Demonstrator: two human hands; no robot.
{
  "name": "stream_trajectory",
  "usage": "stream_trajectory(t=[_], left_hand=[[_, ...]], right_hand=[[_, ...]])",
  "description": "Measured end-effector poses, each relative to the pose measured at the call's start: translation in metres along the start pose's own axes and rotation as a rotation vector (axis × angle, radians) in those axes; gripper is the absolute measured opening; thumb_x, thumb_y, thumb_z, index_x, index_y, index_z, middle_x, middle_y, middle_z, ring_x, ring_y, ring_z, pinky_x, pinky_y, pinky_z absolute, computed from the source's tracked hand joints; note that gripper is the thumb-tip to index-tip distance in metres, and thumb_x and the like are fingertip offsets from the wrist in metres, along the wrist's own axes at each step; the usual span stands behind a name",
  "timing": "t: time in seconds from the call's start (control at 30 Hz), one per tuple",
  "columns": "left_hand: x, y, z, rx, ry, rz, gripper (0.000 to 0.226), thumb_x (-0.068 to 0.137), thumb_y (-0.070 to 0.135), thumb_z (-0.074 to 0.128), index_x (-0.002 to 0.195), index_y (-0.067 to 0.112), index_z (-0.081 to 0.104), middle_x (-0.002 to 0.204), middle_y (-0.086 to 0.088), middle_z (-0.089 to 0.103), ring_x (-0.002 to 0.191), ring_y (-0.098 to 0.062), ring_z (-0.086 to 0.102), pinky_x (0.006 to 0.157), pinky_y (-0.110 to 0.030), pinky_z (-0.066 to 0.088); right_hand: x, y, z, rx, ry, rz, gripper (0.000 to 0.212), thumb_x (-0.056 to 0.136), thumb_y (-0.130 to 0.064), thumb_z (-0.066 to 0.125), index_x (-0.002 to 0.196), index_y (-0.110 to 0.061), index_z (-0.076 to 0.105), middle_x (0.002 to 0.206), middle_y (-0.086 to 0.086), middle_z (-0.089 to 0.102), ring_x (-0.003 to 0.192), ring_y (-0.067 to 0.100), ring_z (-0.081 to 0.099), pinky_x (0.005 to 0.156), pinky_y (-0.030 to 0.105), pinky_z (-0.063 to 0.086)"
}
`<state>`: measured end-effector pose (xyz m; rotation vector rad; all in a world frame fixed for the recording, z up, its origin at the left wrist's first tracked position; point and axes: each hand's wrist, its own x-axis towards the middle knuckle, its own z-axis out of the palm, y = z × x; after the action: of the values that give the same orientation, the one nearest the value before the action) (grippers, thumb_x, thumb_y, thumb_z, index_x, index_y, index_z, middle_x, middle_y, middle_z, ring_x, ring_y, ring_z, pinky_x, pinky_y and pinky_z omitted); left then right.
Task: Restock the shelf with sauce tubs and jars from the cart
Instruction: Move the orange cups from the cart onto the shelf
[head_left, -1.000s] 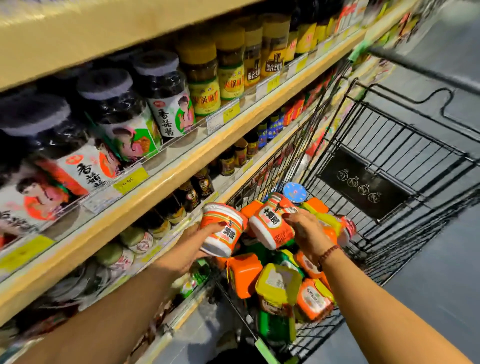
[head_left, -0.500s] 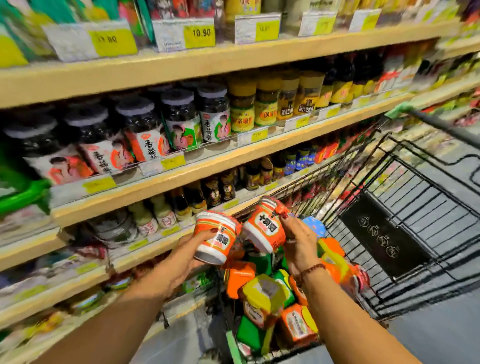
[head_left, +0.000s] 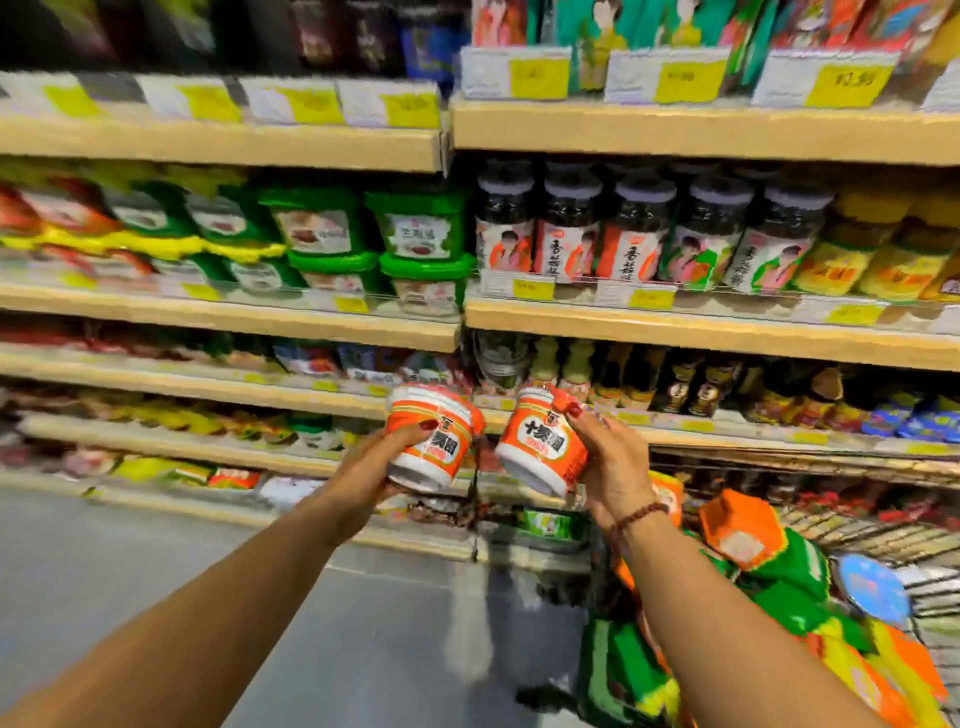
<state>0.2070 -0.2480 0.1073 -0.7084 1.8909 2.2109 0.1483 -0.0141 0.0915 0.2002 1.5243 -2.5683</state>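
While facing the shelving in the head view, gripping two orange-and-white sauce tubs, one in each hand, out over the aisle floor (head_left: 130, 561) and up clear of the cart (head_left: 893, 540) at lower right. Curling the left hand (head_left: 379, 462) round the left tub (head_left: 434, 441) from below and from its left side, thumb lying across the label. Wrapping the right hand (head_left: 613, 467) round the right tub (head_left: 543, 441) from its right side, one fingertip hooking over the top edge. Holding the pair just beside each other, seemingly not touching, each roughly upright with its long axis tipping a little. Probably hunting for their slot: not finding any matching orange row among the blurred stock, so not telling which level to aim for. Sitting up and to the left of the left hand, stacked green tubs (head_left: 415, 234) on the middle shelf (head_left: 234, 319); standing up and to the right, dark-lidded jars (head_left: 566, 228) above the right hand. Lying ahead of and above both grips, most of the likely levels, so likely calling for a lift and a forward reach, with the left hand being nearer the tub bay and the right nearer the jars. Waiting in the cart, heaped spare tubs (head_left: 740, 527) in orange, green and yellow.
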Motion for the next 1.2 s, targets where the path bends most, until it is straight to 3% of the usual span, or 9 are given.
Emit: stream_trajectory(t=[0.1,0.2,0.27,0.4,0.5,0.67,0.93,1.07,1.2], left_hand=[[-0.021,0.002,-0.057,-0.063,0.118,0.059,0.045,0.072,0.035,0.073,0.109,0.012,0.062,0.095,-0.010,0.074,0.090,-0.027,0.069,0.078,-0.038,0.053],[-0.046,0.007,-0.121,-0.115,0.203,0.109,0.032,0.077,0.032,0.070,0.101,0.012,0.063,0.087,-0.008,0.075,0.084,-0.025,0.071,0.078,-0.039,0.054],[-0.064,0.011,-0.161,-0.126,0.230,0.137,0.045,0.068,0.038,0.075,0.103,0.011,0.063,0.091,-0.010,0.075,0.086,-0.026,0.071,0.079,-0.040,0.055],[-0.098,0.018,-0.253,-0.119,0.286,0.193,0.067,0.052,0.046,0.075,0.109,0.013,0.061,0.095,-0.010,0.074,0.087,-0.025,0.071,0.079,-0.040,0.057],[-0.118,0.027,-0.315,-0.122,0.315,0.215,0.068,0.055,0.044,0.075,0.111,0.011,0.058,0.097,-0.010,0.072,0.084,-0.023,0.072,0.069,-0.033,0.057],[-0.144,0.047,-0.403,-0.109,0.395,0.266,0.063,0.050,0.045,0.074,0.103,0.014,0.061,0.097,-0.011,0.073,0.090,-0.024,0.070,0.082,-0.037,0.055],[-0.134,0.086,-0.503,-0.170,0.549,0.355,0.056,0.058,0.041,0.075,0.103,0.009,0.064,0.092,-0.011,0.072,0.079,-0.020,0.071,0.067,-0.029,0.054],[-0.113,0.116,-0.551,-0.180,0.619,0.399,0.064,0.048,0.046,0.074,0.099,0.009,0.066,0.095,-0.016,0.072,0.081,-0.025,0.071,0.078,-0.039,0.055],[-0.092,0.156,-0.595,-0.209,0.693,0.433,0.063,0.050,0.048,0.073,0.097,0.007,0.066,0.103,-0.027,0.067,0.091,-0.041,0.064,0.087,-0.054,0.048]], right_hand=[[-0.006,0.020,0.059,-0.014,-0.142,0.047,0.013,0.057,-0.014,0.083,0.055,-0.016,0.070,0.062,0.000,0.068,0.056,0.014,0.062,0.065,0.031,0.051],[-0.020,0.046,0.124,-0.070,-0.278,0.062,0.031,0.077,-0.007,0.072,0.048,-0.019,0.068,0.056,-0.007,0.066,0.052,0.009,0.061,0.059,0.025,0.051],[-0.031,0.062,0.165,-0.099,-0.340,0.058,0.043,0.084,0.001,0.063,0.046,-0.018,0.068,0.053,-0.008,0.064,0.050,0.007,0.061,0.057,0.023,0.052],[-0.063,0.098,0.252,-0.169,-0.395,0.027,0.031,0.081,0.001,0.066,0.054,-0.012,0.067,0.057,-0.005,0.066,0.052,0.008,0.062,0.054,0.022,0.051],[-0.084,0.122,0.312,-0.207,-0.441,0.020,0.030,0.079,0.000,0.068,0.053,-0.014,0.063,0.052,-0.006,0.060,0.048,0.007,0.057,0.048,0.018,0.045],[-0.107,0.153,0.404,-0.236,-0.536,0.010,0.019,0.073,-0.007,0.075,0.059,-0.015,0.065,0.064,0.004,0.059,0.058,0.014,0.060,0.053,0.022,0.048],[-0.089,0.181,0.527,-0.245,-0.669,-0.012,0.024,0.079,-0.002,0.069,0.059,-0.014,0.069,0.062,-0.003,0.068,0.060,0.011,0.064,0.060,0.025,0.051],[-0.053,0.193,0.594,-0.214,-0.754,-0.002,0.016,0.072,-0.005,0.074,0.059,-0.014,0.072,0.064,0.001,0.068,0.062,0.017,0.066,0.068,0.033,0.052],[-0.017,0.199,0.663,-0.154,-0.817,-0.013,0.019,0.077,0.000,0.070,0.061,-0.011,0.070,0.062,0.000,0.069,0.058,0.013,0.066,0.056,0.024,0.055]])
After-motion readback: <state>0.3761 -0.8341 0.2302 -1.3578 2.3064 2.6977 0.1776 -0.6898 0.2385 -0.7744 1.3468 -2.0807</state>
